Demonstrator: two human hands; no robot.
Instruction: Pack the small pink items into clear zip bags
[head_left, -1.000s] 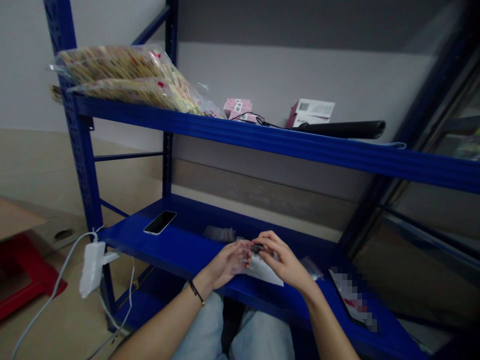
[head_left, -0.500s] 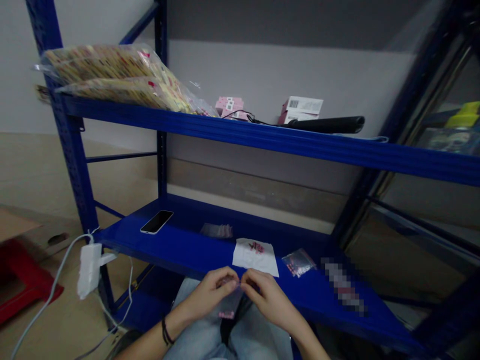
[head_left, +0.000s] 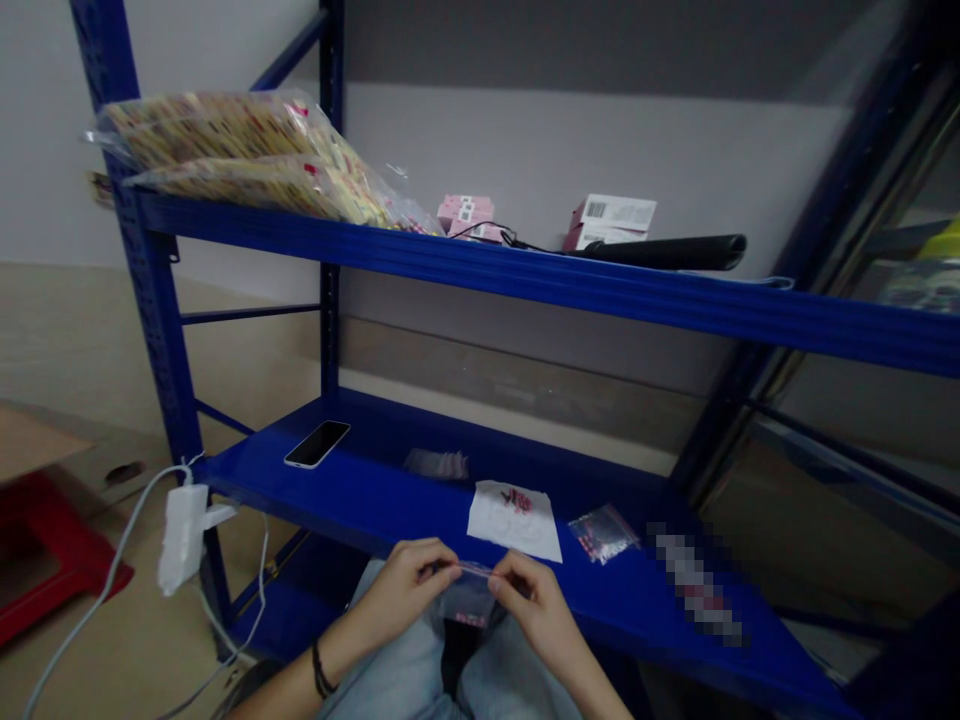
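Left hand [head_left: 416, 580] and right hand [head_left: 531, 592] had moved apart since the earlier frame, in which their fingertips nearly met; the top edge of the small clear bag [head_left: 466, 592] now spanned the gap between them. The left hand was narrowed to a pinch on the left end of that edge, thumb against curled fingers; the right hand pinched the right end in like manner. The small clear bag hung above the person's lap, just before the near edge of the lower blue shelf [head_left: 375, 505]; pink pieces [head_left: 471, 619] lay along its bottom; whether its mouth was sealed could not be told.

On the lower blue shelf, a white paper sheet [head_left: 517, 540] lay just beyond the hands; a heap of small reddish pieces [head_left: 519, 500] rested on its far part; a second clear bag [head_left: 602, 537], with small pieces inside, lay to the right of the sheet; a group of flat clear packets [head_left: 436, 464] lay to its left; a phone [head_left: 317, 444] lay farther left, screen up; a pixelated item [head_left: 696, 585] lay toward the right end. On the upper shelf [head_left: 525, 275] stood large filled bags [head_left: 217, 135] at left, pink boxes [head_left: 466, 210] near the middle, and a black tubular object [head_left: 667, 252] at right.
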